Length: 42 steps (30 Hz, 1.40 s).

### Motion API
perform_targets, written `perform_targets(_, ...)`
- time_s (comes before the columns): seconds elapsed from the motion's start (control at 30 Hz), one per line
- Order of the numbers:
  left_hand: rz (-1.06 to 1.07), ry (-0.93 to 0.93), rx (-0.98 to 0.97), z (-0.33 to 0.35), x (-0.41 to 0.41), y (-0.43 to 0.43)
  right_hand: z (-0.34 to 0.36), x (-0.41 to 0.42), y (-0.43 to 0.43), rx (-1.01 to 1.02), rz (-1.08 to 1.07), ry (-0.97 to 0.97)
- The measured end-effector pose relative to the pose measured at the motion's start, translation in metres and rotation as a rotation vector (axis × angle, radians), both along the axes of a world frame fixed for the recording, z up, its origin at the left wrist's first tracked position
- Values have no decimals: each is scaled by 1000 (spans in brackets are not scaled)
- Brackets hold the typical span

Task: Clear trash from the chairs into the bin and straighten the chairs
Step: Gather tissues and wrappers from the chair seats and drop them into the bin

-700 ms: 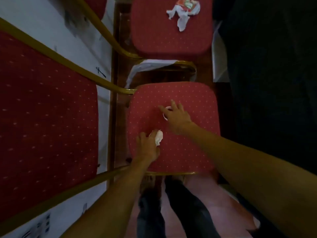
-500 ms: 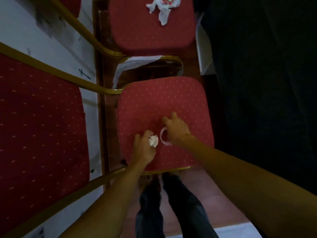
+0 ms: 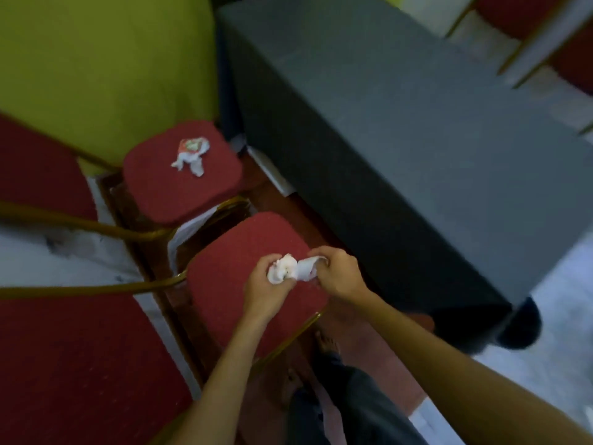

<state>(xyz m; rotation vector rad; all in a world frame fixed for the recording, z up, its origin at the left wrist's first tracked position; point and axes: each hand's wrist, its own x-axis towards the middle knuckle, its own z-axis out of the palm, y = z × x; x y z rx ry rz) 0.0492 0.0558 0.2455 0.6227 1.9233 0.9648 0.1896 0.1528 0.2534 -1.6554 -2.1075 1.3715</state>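
Since the earlier frames both hands have come up off the cushion and drawn together, and our view has swung up to take in more of the room. Our left hand [image 3: 268, 285] has its fingers curled round a crumpled tissue [image 3: 284, 267], a soft, lumpy white wad. Our right hand [image 3: 340, 273] pinches a white strip [image 3: 306, 268], a smoother band that curls over at its top edge. The two scraps touch between the hands, held just above the front part of the near seat [image 3: 224, 271], a rounded square pad of red fabric with a fine nubbly weave. Beyond it stands the far seat [image 3: 160, 184], of the same shape and cloth, and on it lies a wrapper [image 3: 192, 155], crinkled, white with red and green print, with twisted tails trailing toward us. A gold tube frame [image 3: 96, 288], thin, shiny and bent at the corner, runs from the left edge to the near seat. On the left the broad red chair backs [image 3: 70, 364] fill the view in the same fabric. To the right a table under black cloth [image 3: 401, 139] stands as a long matte block close beside both seats. Behind the far seat rises a flat yellow-green wall [image 3: 96, 65]. Below the hands we see a bare foot [image 3: 325, 343] and dark trousers [image 3: 356, 409] over reddish floor, with pale floor [image 3: 552, 316] further right.
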Motion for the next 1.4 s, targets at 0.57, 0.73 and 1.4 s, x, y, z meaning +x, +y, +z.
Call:
perform_targets(0.57, -684, -59, 288, 124, 306, 128, 136, 313, 4, -13, -963, 590)
perform_targets(0.73, -825, -74, 241, 116, 412, 152, 127, 408, 5, -21, -1060, 571)
perform_targets(1.4, -938, 2, -209, -82, 651, 234, -79, 622, 74, -381, -1252, 457)
